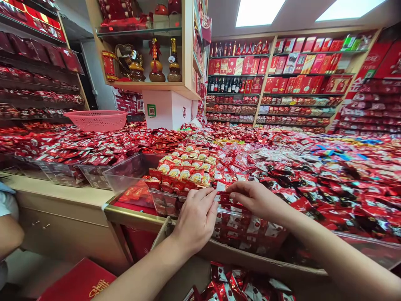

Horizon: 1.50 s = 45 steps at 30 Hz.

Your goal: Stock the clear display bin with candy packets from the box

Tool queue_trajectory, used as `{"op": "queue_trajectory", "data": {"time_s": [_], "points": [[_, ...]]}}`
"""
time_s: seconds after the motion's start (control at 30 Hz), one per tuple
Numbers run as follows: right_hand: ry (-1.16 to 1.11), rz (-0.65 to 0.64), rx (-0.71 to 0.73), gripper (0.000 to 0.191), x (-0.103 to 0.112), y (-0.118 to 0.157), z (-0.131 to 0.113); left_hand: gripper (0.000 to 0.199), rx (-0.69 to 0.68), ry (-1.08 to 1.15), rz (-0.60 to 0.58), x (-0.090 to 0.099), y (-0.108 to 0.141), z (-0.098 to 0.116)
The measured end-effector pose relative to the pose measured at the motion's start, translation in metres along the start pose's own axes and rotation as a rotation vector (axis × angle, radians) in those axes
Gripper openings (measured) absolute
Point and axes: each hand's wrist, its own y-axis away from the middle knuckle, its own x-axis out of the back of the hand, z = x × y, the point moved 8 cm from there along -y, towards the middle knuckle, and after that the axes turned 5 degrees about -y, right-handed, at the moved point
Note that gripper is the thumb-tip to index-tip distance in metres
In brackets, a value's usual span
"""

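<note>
My left hand (198, 218) rests over the front wall of a clear plastic bin (233, 212), its fingers pressed together and bent. What lies under those fingertips is hidden. Opposite it, my right hand (255, 200) pinches the end of a small red wrapped candy packet (223, 196) between thumb and fingers. This packet lies between both hands, at the front of the bin. Left of it, neat rows of red and gold candy packets (183, 169) are stacked. Below, an open cardboard box (250, 256) holds loose red and white candy packets (233, 286).
Clear bins (64, 172) heaped with red packets line the counter (56, 192) at left. A pink basket (97, 120) sits on the pile behind. Wall shelves (234, 75) hold bottles and boxes. Another person's arm (9, 234) shows at far left. A red box (79, 282) stands low.
</note>
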Motion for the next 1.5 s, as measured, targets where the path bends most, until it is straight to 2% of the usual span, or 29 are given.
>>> {"op": "queue_trajectory", "data": {"time_s": [0.1, 0.3, 0.4, 0.53, 0.67, 0.83, 1.0, 1.17, 1.3, 1.4, 1.5], "points": [[0.074, 0.028, -0.004, 0.02, 0.001, -0.002, -0.002, 0.029, -0.016, 0.002, 0.01, 0.0, 0.0, 0.001], [0.202, 0.143, -0.115, 0.024, 0.016, -0.017, 0.008, 0.029, -0.046, 0.019, 0.033, 0.003, 0.0, 0.004], [0.187, 0.111, -0.142, 0.027, 0.014, -0.029, 0.016, 0.029, -0.053, 0.021, 0.021, 0.003, 0.0, 0.006], [0.132, 0.015, -0.162, 0.015, 0.002, -0.046, 0.024, 0.028, -0.079, 0.032, 0.042, 0.006, 0.001, 0.009], [0.126, 0.024, -0.174, 0.015, -0.001, -0.065, 0.027, 0.028, -0.09, 0.041, 0.07, 0.009, 0.001, 0.01], [0.22, -0.014, -0.214, 0.011, -0.009, -0.076, 0.028, 0.029, -0.073, -0.024, 0.038, 0.007, 0.001, 0.008], [0.321, 0.0, -0.203, 0.01, -0.008, -0.074, 0.027, 0.034, -0.04, -0.073, -0.042, 0.002, 0.002, 0.007], [0.402, 0.056, -0.134, 0.013, 0.014, -0.057, 0.015, 0.036, -0.004, -0.102, -0.109, -0.005, 0.005, 0.006], [0.42, -0.072, -0.103, 0.01, 0.019, -0.034, 0.018, 0.034, 0.016, -0.098, -0.125, -0.007, 0.005, 0.004], [0.406, -0.192, -0.105, 0.015, 0.012, -0.023, 0.027, 0.033, 0.028, -0.095, -0.132, -0.007, 0.004, 0.003], [0.408, -0.244, -0.098, 0.021, 0.004, -0.02, 0.031, 0.032, 0.036, -0.096, -0.137, -0.008, 0.004, 0.002]]}}
